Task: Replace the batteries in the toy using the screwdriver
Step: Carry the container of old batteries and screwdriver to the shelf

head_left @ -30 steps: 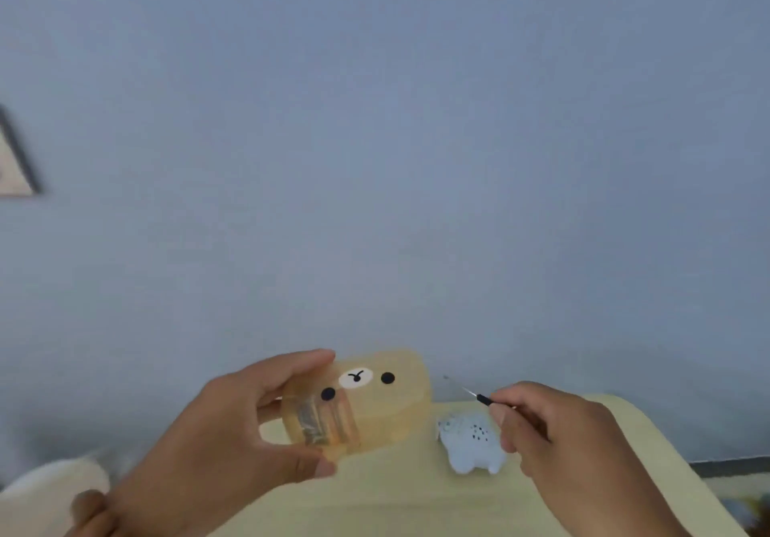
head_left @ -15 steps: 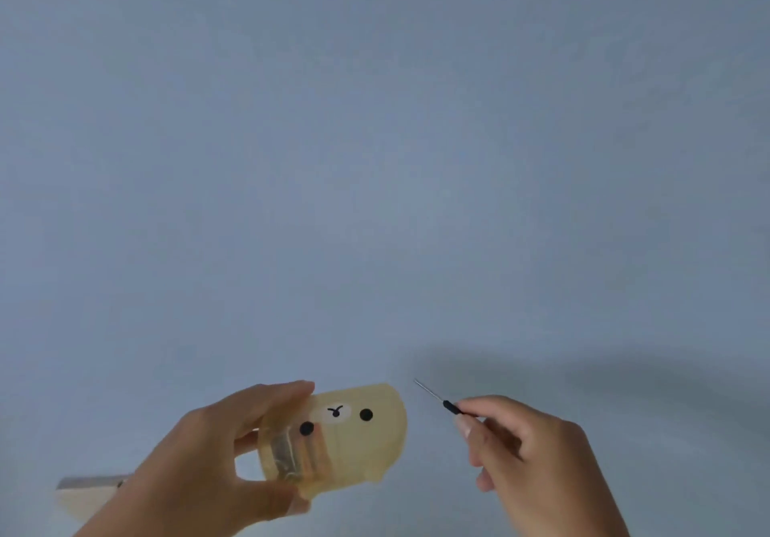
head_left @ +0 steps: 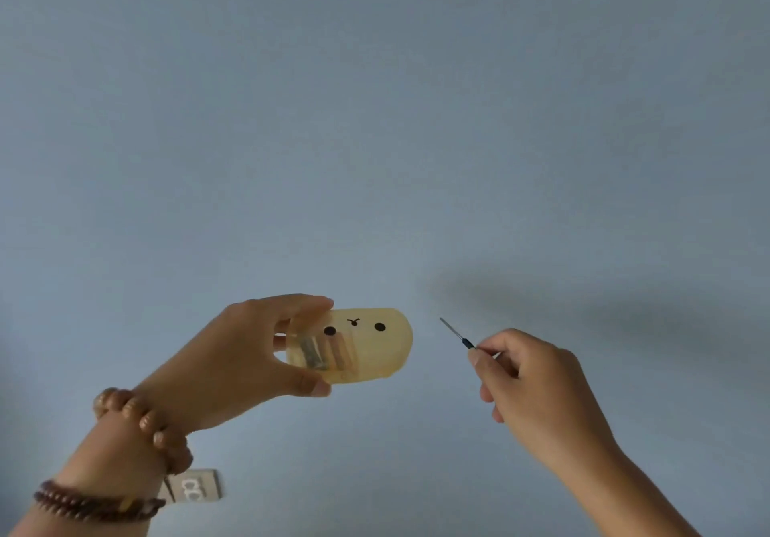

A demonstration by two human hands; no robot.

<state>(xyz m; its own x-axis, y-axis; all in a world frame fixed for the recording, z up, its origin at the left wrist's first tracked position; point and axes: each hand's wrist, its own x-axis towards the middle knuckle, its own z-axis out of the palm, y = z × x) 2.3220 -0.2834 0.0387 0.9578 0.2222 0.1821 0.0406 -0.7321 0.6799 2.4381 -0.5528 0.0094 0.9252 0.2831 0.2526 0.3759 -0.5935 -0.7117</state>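
A translucent yellow toy [head_left: 366, 342] with two black dot eyes and a small mouth is held up in front of a blue-grey wall. My left hand [head_left: 237, 361] grips it by its left end, thumb below and fingers above. Batteries [head_left: 327, 354] show through the toy's body near my fingers. My right hand [head_left: 537, 378] pinches a thin screwdriver [head_left: 457, 333], its metal tip pointing up and left, a short gap away from the toy's right end.
A plain blue-grey wall [head_left: 375, 120] fills the view. A wall socket [head_left: 193, 488] shows at the bottom left behind my left wrist, which wears beaded bracelets [head_left: 141, 420].
The view has tilted upward: the table and the small white toy on it dropped out of sight. Both hands are raised higher, still holding the toy and the screwdriver.
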